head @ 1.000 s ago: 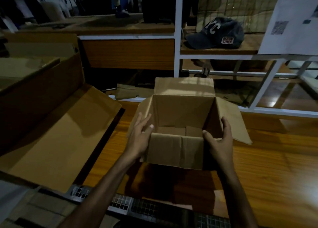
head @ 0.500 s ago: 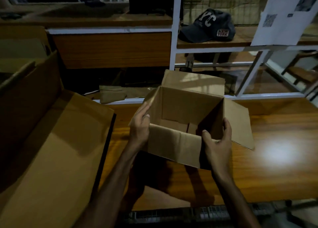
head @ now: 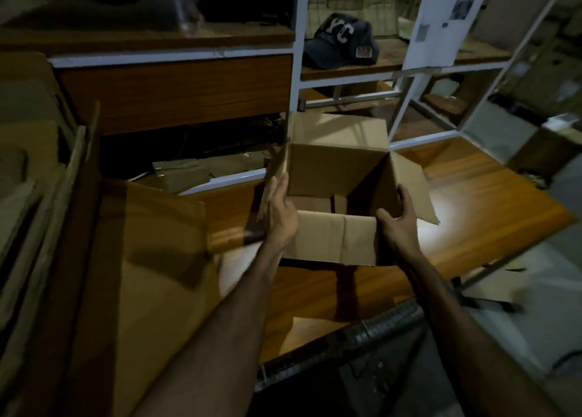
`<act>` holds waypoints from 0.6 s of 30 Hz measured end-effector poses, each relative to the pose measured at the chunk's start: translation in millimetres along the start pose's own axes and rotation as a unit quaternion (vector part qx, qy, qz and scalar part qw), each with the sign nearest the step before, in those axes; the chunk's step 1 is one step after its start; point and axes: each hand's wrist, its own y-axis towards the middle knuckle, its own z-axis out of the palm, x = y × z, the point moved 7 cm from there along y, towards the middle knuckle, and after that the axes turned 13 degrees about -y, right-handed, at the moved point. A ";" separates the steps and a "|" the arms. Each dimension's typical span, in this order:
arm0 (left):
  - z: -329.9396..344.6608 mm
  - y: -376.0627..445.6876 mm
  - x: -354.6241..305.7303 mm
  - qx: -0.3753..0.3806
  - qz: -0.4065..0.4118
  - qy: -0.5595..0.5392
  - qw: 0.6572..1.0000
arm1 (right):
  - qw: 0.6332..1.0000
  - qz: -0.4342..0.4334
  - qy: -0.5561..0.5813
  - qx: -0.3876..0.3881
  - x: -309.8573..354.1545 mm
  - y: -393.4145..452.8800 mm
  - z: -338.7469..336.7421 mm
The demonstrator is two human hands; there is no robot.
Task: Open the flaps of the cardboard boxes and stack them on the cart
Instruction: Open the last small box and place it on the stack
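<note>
The open box (head: 333,215) sits squarely between both hands, left hand (head: 280,215) flat against its side, right hand (head: 398,224) gripping its near corner.

The open cardboard box (head: 330,240) now sits higher and further right over the wooden table (head: 472,227) than a second ago, turned a little so its right flap swings out toward the bright patch. The left hand (head: 280,215) has slid up the left side, fingers flat along the left flap instead of spread at the corner. The right hand (head: 398,227) keeps its grip at the near right corner, carried along with the box.
</note>
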 end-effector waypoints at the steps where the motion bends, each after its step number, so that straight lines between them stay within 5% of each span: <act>1: -0.3 -2.8 -1.9 0.016 -0.005 0.005 1.000 | 1.000 0.003 0.000 0.007 2.2 -4.5 -1.5; 10: -22.5 -35.2 -14.7 0.049 -0.150 -0.022 0.987 | 0.998 0.055 -0.021 -0.012 -2.6 -51.7 -12.4; 18: -62.6 -77.9 -1.0 -0.029 -0.242 -0.118 0.963 | 0.996 0.072 -0.010 -0.060 3.2 -107.2 -5.7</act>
